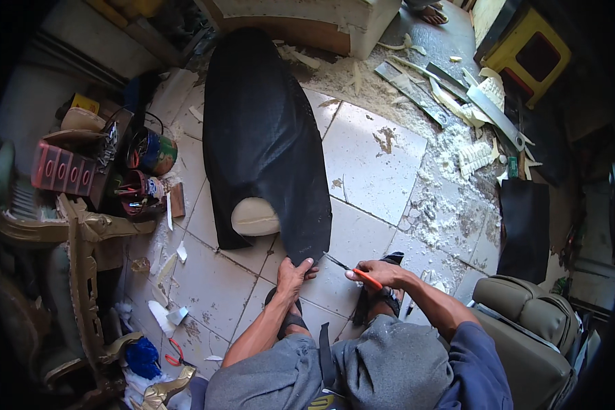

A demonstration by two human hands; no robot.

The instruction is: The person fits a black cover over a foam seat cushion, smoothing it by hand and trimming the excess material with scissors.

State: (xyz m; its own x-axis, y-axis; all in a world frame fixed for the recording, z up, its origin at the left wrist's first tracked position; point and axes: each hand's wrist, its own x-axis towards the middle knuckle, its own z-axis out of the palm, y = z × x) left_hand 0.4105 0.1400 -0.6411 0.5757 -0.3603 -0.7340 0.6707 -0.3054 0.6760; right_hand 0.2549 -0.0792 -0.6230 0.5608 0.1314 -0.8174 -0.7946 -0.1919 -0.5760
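A long sheet of black leather-like material (pixel 256 130) lies draped over a long rounded form in front of me. Through a gap at its near end shows a cream foam pad (pixel 255 219). My left hand (pixel 292 279) is closed on the sheet's near right corner, thumb on top. In my right hand (pixel 383 273) is a pair of scissors (pixel 367 278) with orange handles. Its blades point up and left, with their tips close to the sheet's edge; whether they touch it I cannot tell.
Foam scraps (pixel 475 157) and metal strips litter the tiled floor at right, beside a black sheet piece (pixel 524 229). A carved gold frame (pixel 82 273), tins (pixel 152 152) and a red drawer box (pixel 63 169) stand left. Red-handled pliers (pixel 176 355) lie lower left; a padded seat (pixel 526 328) is lower right.
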